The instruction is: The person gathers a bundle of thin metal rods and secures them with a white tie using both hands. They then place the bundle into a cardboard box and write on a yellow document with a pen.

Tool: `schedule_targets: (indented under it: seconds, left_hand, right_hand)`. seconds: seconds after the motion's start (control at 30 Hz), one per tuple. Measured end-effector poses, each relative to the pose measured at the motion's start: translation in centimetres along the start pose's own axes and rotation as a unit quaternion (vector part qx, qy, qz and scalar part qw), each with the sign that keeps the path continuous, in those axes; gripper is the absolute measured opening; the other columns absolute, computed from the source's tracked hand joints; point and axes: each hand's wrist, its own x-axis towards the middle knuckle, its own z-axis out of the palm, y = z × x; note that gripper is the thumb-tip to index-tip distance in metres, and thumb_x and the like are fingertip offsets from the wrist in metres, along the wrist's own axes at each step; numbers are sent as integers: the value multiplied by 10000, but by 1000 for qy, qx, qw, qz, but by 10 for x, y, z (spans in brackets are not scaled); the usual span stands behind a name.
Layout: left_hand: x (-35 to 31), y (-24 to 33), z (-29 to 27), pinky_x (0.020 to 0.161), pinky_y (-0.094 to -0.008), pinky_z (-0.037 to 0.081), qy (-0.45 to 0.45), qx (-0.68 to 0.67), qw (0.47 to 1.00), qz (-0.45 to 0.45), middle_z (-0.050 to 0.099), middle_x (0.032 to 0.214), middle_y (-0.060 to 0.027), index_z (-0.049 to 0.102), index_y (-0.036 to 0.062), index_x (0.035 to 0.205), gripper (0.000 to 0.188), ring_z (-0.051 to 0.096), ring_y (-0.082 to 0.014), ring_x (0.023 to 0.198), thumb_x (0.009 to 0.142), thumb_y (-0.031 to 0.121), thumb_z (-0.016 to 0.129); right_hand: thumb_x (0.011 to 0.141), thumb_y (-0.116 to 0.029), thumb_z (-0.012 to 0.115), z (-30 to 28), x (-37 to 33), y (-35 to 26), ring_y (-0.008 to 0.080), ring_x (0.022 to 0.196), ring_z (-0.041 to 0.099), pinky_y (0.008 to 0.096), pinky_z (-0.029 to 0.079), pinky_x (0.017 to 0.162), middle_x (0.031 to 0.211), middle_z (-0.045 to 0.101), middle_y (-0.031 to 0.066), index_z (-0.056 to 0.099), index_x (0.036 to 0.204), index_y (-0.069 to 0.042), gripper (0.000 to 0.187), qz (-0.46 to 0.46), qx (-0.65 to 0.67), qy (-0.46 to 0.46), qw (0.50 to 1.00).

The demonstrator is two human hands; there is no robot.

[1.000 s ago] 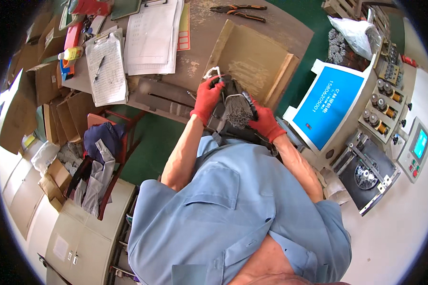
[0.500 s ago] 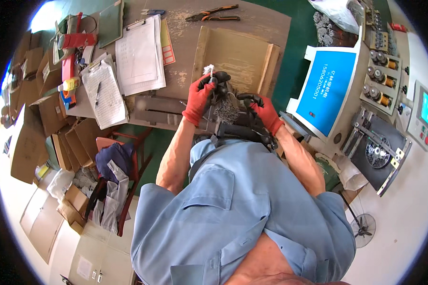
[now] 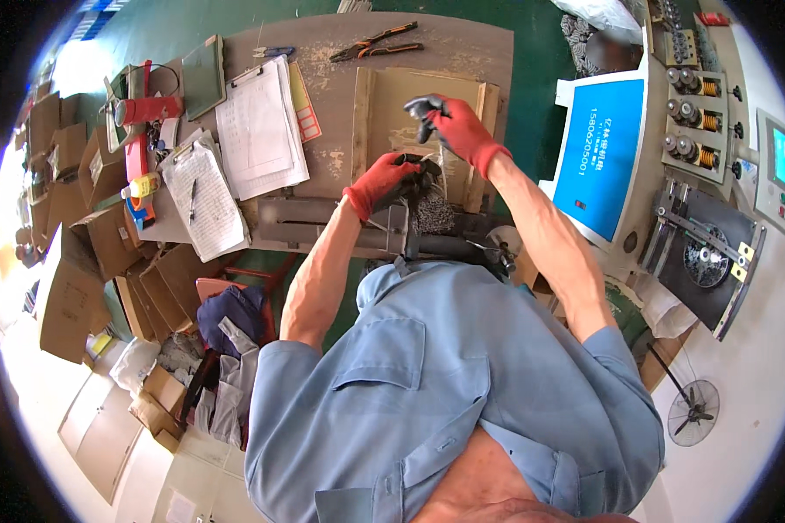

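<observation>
Both of my hands wear red gloves with black-coated fingers. My left hand point(image 3: 385, 183) is closed around the upper part of a bundle of thin grey metal pieces point(image 3: 433, 215), whose ends fan toward me. A white string point(image 3: 444, 179) runs beside the bundle toward my right hand point(image 3: 458, 131). That hand is raised over the wooden tray, its fingers bent around the string's upper part, though their grip is partly hidden. The bundle is at the table's near edge, beside a dark metal fixture point(image 3: 301, 220).
The shallow wooden tray point(image 3: 364, 122) lies beyond my hands. Pliers point(image 3: 375, 42) rest behind it. Clipboards with papers point(image 3: 257, 126) and a red tool point(image 3: 148, 110) lie left. A machine with a blue panel point(image 3: 597, 157) stands right. A chair with clothes point(image 3: 231, 314) is behind left.
My right hand has risen from beside the bundle to above the tray. My left hand has shifted slightly right and nearer, still with the bundle. The view has shifted slightly.
</observation>
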Motion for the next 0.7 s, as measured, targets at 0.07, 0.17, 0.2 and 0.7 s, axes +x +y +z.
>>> schedule_targets:
  seconds: [0.07,0.17,0.2,0.7]
  left_hand:
    - [-8,13,7,698,-266,503,-12,-23,999,-27,666,892,-26,641,-4,1050,246,616,-106,797,883,173,611]
    - [-15,14,6,715,-264,503,-37,-22,999,-21,665,894,-26,636,0,1060,247,616,-104,816,885,173,612]
    - [-14,10,3,720,-263,502,-48,-14,999,-9,665,895,-26,633,2,1067,250,614,-102,825,887,175,610]
    - [0,-11,-3,696,-251,461,23,-31,999,22,647,877,2,647,-18,1027,318,564,-79,786,913,275,608]
  right_hand:
    - [875,-216,564,6,8,3,310,797,638,395,487,710,909,672,153,633,1084,-91,254,-23,-85,-66,994]
    - [851,-264,574,23,8,-30,368,896,623,432,477,757,957,662,164,635,1092,-148,275,-12,-163,-145,976]
    - [862,-246,581,26,11,-39,332,885,631,408,480,763,960,668,151,624,1124,-144,284,-2,-187,-160,969]
    - [851,-334,622,-26,-39,3,290,970,629,375,478,804,1059,649,187,511,1265,-58,510,55,-127,-205,969]
